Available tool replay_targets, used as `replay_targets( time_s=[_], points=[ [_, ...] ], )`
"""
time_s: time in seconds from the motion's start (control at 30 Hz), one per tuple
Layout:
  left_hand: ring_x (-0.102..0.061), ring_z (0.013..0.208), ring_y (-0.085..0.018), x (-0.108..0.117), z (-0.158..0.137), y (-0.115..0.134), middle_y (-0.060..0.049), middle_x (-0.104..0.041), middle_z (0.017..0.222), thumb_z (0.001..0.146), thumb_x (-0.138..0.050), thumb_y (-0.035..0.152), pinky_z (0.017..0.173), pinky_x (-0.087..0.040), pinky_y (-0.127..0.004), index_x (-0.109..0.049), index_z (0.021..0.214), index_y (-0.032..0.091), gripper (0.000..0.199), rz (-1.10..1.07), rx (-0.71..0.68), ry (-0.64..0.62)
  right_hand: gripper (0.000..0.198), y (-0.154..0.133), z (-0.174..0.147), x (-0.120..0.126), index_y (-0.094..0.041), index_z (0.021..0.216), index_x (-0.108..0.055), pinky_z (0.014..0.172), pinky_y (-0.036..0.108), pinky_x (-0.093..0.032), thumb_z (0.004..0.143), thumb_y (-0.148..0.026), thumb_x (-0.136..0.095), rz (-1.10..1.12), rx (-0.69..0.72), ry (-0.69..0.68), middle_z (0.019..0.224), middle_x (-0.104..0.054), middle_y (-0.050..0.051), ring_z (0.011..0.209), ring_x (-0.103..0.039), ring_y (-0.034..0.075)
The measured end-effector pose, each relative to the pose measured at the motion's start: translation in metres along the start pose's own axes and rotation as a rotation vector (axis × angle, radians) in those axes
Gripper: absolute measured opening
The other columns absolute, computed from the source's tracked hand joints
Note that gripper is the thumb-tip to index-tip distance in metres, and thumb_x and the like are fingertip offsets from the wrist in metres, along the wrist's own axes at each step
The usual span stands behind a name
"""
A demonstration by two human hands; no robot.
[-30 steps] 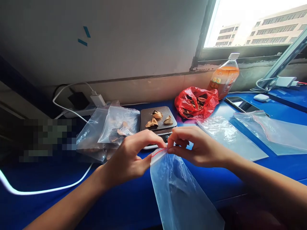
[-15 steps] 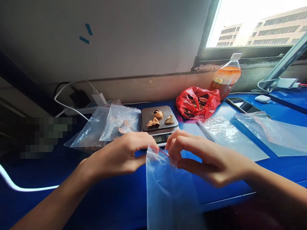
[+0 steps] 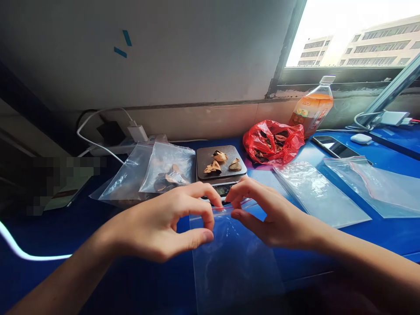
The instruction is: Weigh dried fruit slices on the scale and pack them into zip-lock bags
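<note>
A clear zip-lock bag (image 3: 229, 258) with a red seal line is in front of me, its top edge towards the scale. My left hand (image 3: 157, 218) curls over the bag's left top corner, thumb and fingers apart, fingertips by the seal. On the other side, my right hand (image 3: 275, 214) has its thumb and bent fingers at the bag's top edge, gripping it near the seal. Just behind my fingers sits a digital scale (image 3: 203, 172), its display partly covered. Several dried brown pieces (image 3: 219, 156) lie on its plate.
Left of the scale lie filled clear bags (image 3: 173, 153). A red plastic bag (image 3: 249, 146) of dried pieces stands behind right, before a drink bottle (image 3: 313, 105). Flat clear bags (image 3: 321, 192), a phone (image 3: 337, 146) and a white case (image 3: 361, 138) lie on the right.
My left thumb and fingers have parted and come off the bag's corner. The bag's top has spread flatter and shifted left, and my right hand has moved slightly left.
</note>
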State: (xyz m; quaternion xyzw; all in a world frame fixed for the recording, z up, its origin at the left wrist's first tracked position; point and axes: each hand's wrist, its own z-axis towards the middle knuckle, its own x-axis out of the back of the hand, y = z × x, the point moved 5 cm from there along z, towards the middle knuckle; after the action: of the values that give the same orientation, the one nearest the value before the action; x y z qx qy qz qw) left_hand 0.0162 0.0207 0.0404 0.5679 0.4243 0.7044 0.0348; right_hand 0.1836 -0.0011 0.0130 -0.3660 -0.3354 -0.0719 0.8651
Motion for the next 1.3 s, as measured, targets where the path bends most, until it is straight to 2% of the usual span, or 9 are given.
replay_targets(
  time_s=[0.17,0.5,0.6,0.7,0.87,1.0,1.07,1.17,1.3],
  points=[
    [-0.063,0.094,-0.016,0.012,-0.004,0.001,0.001,-0.068,0.098,0.084,-0.065,0.02,0.08,-0.052,-0.024,-0.064,0.103,0.026,0.02,-0.009,-0.058,0.134,0.015,-0.002,0.0,0.004,-0.022,0.102,-0.051,0.073,0.029,-0.051,0.091,-0.014,-0.057,0.003,0.007,-0.004,0.088,-0.063,0.003,0.083,-0.06,0.015],
    [-0.062,0.077,-0.012,-0.008,-0.003,-0.002,0.004,-0.067,0.089,0.082,-0.058,0.011,0.053,-0.043,-0.015,-0.055,0.109,0.024,0.03,-0.119,0.083,-0.085,0.02,0.002,0.0,0.003,-0.02,0.103,-0.052,0.069,0.026,-0.047,0.087,-0.016,-0.063,-0.147,0.047,0.0,0.081,-0.059,0.001,0.08,-0.055,0.015],
    [-0.063,0.083,-0.014,-0.008,-0.005,-0.002,0.003,-0.066,0.092,0.081,-0.063,0.018,0.054,-0.044,-0.016,-0.057,0.109,0.025,0.029,-0.094,0.158,-0.138,0.021,0.008,0.003,0.008,-0.018,0.106,-0.053,0.071,0.028,-0.046,0.088,-0.021,-0.063,-0.256,0.02,-0.032,0.082,-0.062,0.002,0.083,-0.055,0.016],
    [-0.061,0.079,-0.013,-0.003,-0.004,-0.007,0.003,-0.066,0.094,0.09,-0.058,0.03,0.055,-0.044,-0.017,-0.056,0.116,0.028,0.027,0.013,0.23,-0.085,0.021,0.013,0.005,0.013,-0.018,0.1,-0.055,0.067,0.028,-0.045,0.086,-0.029,-0.067,-0.35,-0.083,-0.063,0.081,-0.062,0.003,0.081,-0.056,0.017],
    [-0.061,0.093,-0.015,-0.003,0.0,-0.009,0.002,-0.065,0.101,0.094,-0.051,0.022,0.081,-0.048,-0.021,-0.065,0.108,0.028,0.021,0.156,0.107,-0.063,0.021,0.016,0.009,0.019,-0.018,0.097,-0.058,0.066,0.026,-0.048,0.09,-0.037,-0.063,-0.249,-0.083,-0.078,0.09,-0.063,0.005,0.079,-0.059,0.015],
    [-0.059,0.096,-0.016,-0.006,0.003,-0.009,0.0,-0.065,0.098,0.095,-0.048,0.016,0.086,-0.046,-0.022,-0.066,0.096,0.025,0.02,0.14,0.017,-0.027,0.022,0.042,0.018,0.039,-0.015,0.115,-0.058,0.08,0.03,-0.052,0.094,-0.022,-0.053,-0.271,-0.04,0.201,0.11,-0.062,0.011,0.093,-0.062,0.017],
    [-0.059,0.095,-0.015,-0.007,0.004,-0.011,0.0,-0.064,0.099,0.095,-0.05,0.018,0.084,-0.047,-0.023,-0.065,0.098,0.024,0.016,0.114,0.014,0.035,0.023,0.061,0.023,0.04,-0.015,0.114,-0.061,0.087,0.033,-0.05,0.092,-0.017,-0.053,-0.402,-0.039,0.216,0.114,-0.063,0.012,0.1,-0.062,0.019],
    [-0.059,0.093,-0.014,-0.01,0.007,-0.011,0.0,-0.063,0.101,0.095,-0.05,0.017,0.082,-0.048,-0.022,-0.063,0.098,0.024,0.015,0.079,-0.01,0.066,0.016,0.084,0.029,0.033,-0.016,0.1,-0.067,0.087,0.036,-0.049,0.092,-0.017,-0.053,-0.475,-0.046,0.107,0.105,-0.068,0.01,0.097,-0.062,0.021],
    [-0.059,0.09,-0.014,-0.011,0.008,-0.01,0.0,-0.063,0.097,0.095,-0.049,0.015,0.079,-0.047,-0.022,-0.062,0.097,0.024,0.016,0.102,-0.043,0.083,0.016,0.077,0.031,0.038,-0.016,0.081,-0.068,0.072,0.031,-0.046,0.09,-0.021,-0.056,-0.452,-0.093,0.223,0.079,-0.067,0.006,0.076,-0.058,0.017]
  ],
)
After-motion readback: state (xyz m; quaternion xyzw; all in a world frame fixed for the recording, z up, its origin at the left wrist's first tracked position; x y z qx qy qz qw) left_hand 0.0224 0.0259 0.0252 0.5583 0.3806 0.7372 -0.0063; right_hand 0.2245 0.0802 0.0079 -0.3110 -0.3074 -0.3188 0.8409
